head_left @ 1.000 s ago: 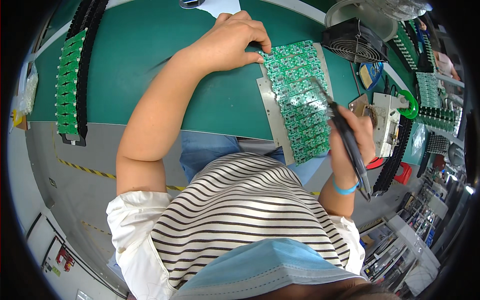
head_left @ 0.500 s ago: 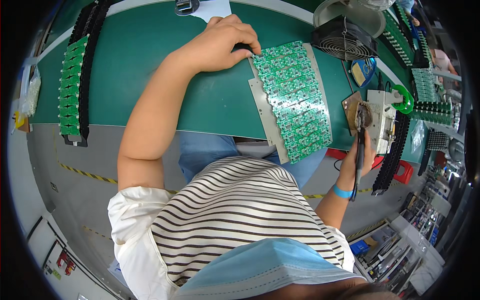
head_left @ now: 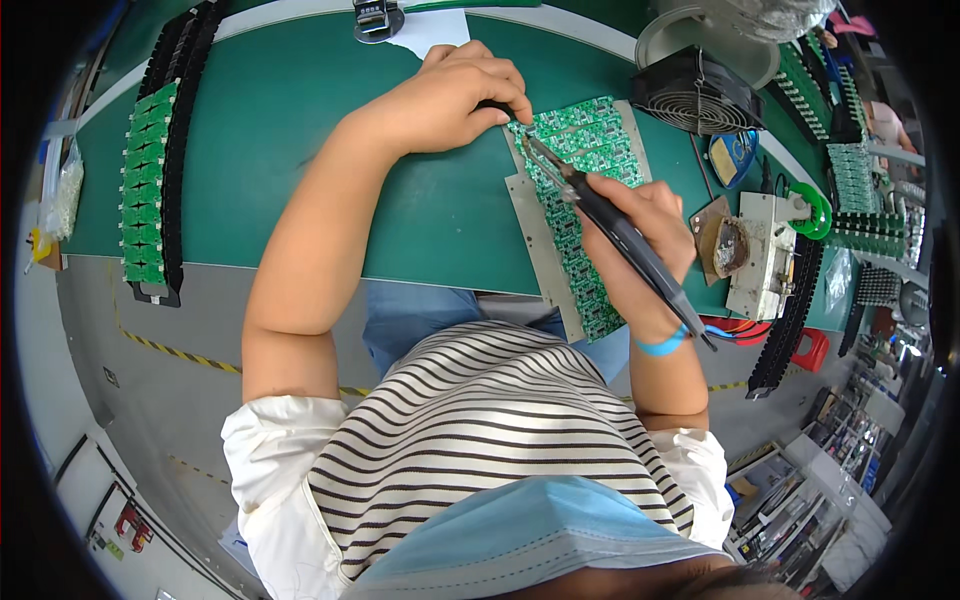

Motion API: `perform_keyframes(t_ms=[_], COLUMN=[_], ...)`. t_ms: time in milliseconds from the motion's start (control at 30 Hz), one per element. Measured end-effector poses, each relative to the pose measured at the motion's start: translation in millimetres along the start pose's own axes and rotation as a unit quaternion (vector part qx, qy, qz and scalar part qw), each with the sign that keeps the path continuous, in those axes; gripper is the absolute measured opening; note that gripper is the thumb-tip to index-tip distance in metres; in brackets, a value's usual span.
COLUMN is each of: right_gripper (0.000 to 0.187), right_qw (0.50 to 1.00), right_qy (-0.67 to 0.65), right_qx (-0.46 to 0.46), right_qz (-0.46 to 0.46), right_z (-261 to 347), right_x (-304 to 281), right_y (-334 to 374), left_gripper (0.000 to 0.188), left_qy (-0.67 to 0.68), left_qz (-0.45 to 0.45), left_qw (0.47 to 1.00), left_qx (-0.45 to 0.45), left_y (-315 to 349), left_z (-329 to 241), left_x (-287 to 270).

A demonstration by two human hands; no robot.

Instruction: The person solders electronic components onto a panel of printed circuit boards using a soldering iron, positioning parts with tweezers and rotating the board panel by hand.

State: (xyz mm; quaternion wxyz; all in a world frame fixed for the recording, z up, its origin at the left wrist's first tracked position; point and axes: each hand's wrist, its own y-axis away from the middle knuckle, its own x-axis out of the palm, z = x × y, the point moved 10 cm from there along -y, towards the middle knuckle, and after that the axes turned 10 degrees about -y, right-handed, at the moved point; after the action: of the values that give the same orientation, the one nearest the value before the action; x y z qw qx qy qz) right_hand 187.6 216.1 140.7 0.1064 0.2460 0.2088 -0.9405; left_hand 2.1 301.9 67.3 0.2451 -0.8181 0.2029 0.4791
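Note:
A panel of green circuit boards [head_left: 600,150] in several rows lies on a flat metal plate [head_left: 537,240] near the bench's front edge. My left hand [head_left: 465,95] is closed at the panel's far left corner, thumb and index finger pinched together. Something dark shows between those fingers, but its kind is hidden. In my right hand [head_left: 645,225] is a black-handled soldering iron [head_left: 625,235], held like a pen across the panel. Its metal tip points at the corner boards beside my left fingertips; contact cannot be made out. My right hand covers part of the panel.
Right of the panel are a brown round tip-cleaning dish [head_left: 732,248], a pale metal box [head_left: 760,255] with a green reel [head_left: 812,210], and a black fan [head_left: 697,95]. A black rack of green boards [head_left: 143,190] stands left. A small black device [head_left: 377,18] sits at the back.
My right hand has brought the soldering iron from the brown dish leftward and away from me to the panel's far left corner. The left hand stays at that corner.

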Motion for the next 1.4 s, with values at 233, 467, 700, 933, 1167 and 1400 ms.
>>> perform_keyframes(t_ms=[233, 467, 700, 933, 1167, 1400], right_gripper=[0.046, 0.047, 0.047, 0.046, 0.047, 0.047], right_qw=[1.0, 1.0, 0.999, 0.998, 0.998, 0.997], right_qy=[0.003, 0.004, 0.005, -0.005, -0.002, 0.01], right_qx=[0.007, 0.01, 0.013, -0.015, -0.019, -0.024], right_qz=[0.028, 0.022, 0.036, 0.061, 0.066, 0.073], right_z=[-10.1, -10.4, -11.8, -3.6, -1.2, 0.8], right_x=[20.7, 23.0, 24.5, 26.3, 28.3, 28.4], right_y=[-10.7, -12.2, -12.2, -16.6, -16.6, -17.3], left_gripper=[0.025, 0.015, 0.015, 0.012, 0.018, 0.034], left_qy=[0.006, 0.001, -0.001, -0.007, 0.001, 0.002], left_qz=[-0.004, 0.016, 0.025, 0.025, 0.008, -0.003], left_qw=[1.0, 0.999, 0.999, 0.999, 0.999, 0.999], left_qx=[-0.003, -0.027, -0.038, -0.041, -0.036, -0.033], left_y=[-0.4, -1.8, -3.0, -4.3, -4.1, -4.1], left_z=[2.3, 8.7, 9.0, 7.3, 8.9, 9.3], left_x=[1.3, 6.4, 7.0, 5.9, 7.2, 6.7])
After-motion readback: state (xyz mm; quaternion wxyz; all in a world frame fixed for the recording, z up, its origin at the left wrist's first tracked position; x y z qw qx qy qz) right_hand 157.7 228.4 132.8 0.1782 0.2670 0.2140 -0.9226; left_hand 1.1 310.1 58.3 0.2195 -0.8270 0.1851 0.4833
